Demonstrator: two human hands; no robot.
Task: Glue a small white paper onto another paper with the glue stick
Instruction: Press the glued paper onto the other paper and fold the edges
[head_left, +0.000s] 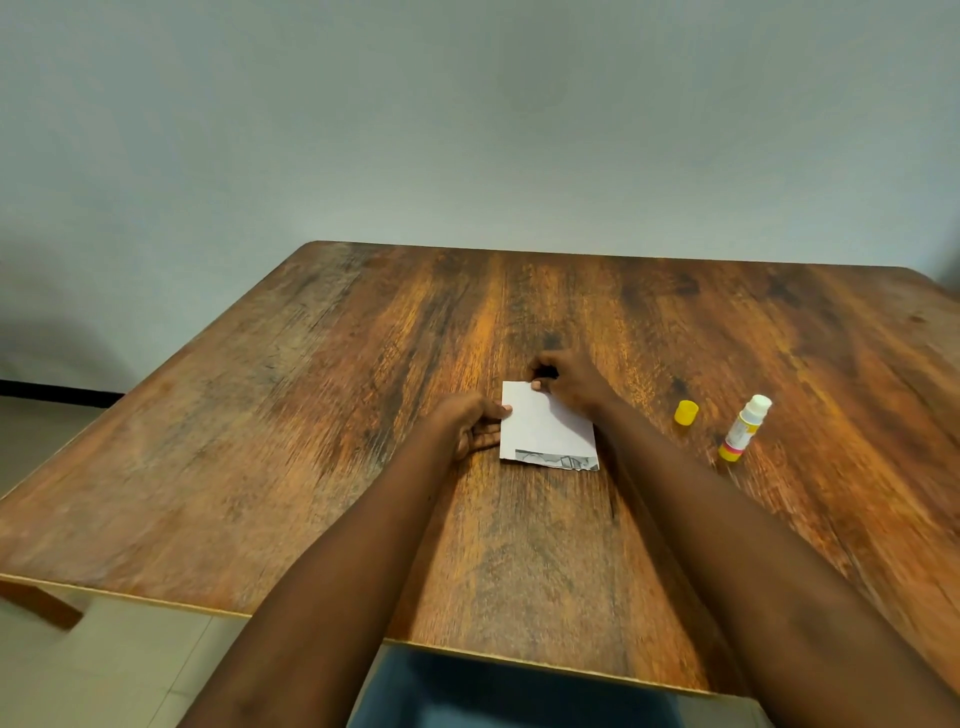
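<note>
Mid-table, flat on brown wood-grain table (311, 415): small white rectangular paper (545, 423). Sits on top of printed grey-patterned paper (556, 460) and covers nearly all of it. Leaves only a narrow strip showing along the near edge, ragged at its right corner.

At left edge of white paper: left hand (475, 423). Pinches that edge, thumb on top surface, other fingers curled just beside the edge. Forearm stretched across near half of table.

At far edge, by far-left corner: right hand (569, 382). Fingers (550, 358) curled into a loose fist, one tip touching the paper's far edge. Pinching or only pressing: cannot tell, contact hidden by knuckles and blur. Wrist over far-right part of paper.

Right of paper, apart from it: yellow round plastic cap (686, 413), alone on table. Further right, near cap but not touching: white glue stick with yellow base (744, 428), uncapped, white tip at far end, yellow base nearer camera. Looks tilted; standing or lying, cannot tell. Well apart from both hands.

Behind table: plain grey-blue wall (467, 130). Pale tiled floor (78, 675) at lower left, blue fabric (519, 696) below near table edge.
</note>
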